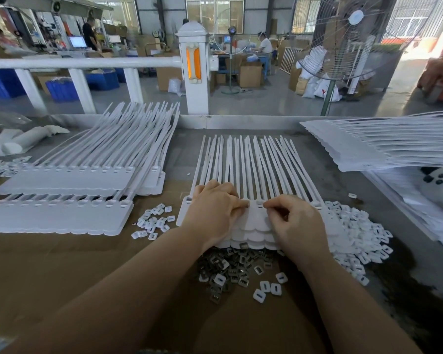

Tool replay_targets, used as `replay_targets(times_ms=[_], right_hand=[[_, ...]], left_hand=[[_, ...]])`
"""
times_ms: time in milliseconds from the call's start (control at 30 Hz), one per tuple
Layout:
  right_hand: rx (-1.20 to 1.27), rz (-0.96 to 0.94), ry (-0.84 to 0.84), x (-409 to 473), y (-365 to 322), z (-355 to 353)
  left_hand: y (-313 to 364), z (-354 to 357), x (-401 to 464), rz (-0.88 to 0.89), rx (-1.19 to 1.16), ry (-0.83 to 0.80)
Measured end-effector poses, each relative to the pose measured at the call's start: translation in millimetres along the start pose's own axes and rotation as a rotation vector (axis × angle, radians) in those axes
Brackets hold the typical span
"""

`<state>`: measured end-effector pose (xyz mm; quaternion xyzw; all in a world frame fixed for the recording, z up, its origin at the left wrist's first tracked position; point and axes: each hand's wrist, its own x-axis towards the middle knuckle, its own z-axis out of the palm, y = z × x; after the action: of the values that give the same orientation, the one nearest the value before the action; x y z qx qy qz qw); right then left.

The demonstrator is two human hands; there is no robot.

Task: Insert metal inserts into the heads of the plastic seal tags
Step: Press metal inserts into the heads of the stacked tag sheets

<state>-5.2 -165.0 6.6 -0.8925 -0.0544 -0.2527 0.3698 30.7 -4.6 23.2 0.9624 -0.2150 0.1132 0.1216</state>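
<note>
I have both hands on the stack of seal tags (256,221) at the middle of the bench (62,264). My left hand (212,208) rests curled on the heads, fingers (241,203) pressing one socket; my right hand (297,223) pinches something tiny there, presumably an insert. The metal inserts (230,267) lie heaped just nearer me than the stack, white caps (356,238) right of it. Left of it lie laid-out tag sheets (62,195); whether they are finished I cannot tell. No readable writing anywhere.
</note>
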Motion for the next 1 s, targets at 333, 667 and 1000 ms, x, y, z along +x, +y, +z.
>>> replay_targets(times_ms=[333, 667, 1000], right_hand=[[-0.144, -0.063, -0.013, 1.2, 5.8, 4.5], [-0.196, -0.079, -0.054, 2.9, 7.7, 5.1], [-0.186, -0.076, -0.041, 2.7, 7.5, 5.0]], left_hand=[[4.1, -1.2, -3.0, 0.134, 0.247, 0.023], [-3.3, -7.3, -2.2, -0.038, -0.062, 0.005], [5.1, -25.7, -26.7, 0.13, -0.242, -0.202]])
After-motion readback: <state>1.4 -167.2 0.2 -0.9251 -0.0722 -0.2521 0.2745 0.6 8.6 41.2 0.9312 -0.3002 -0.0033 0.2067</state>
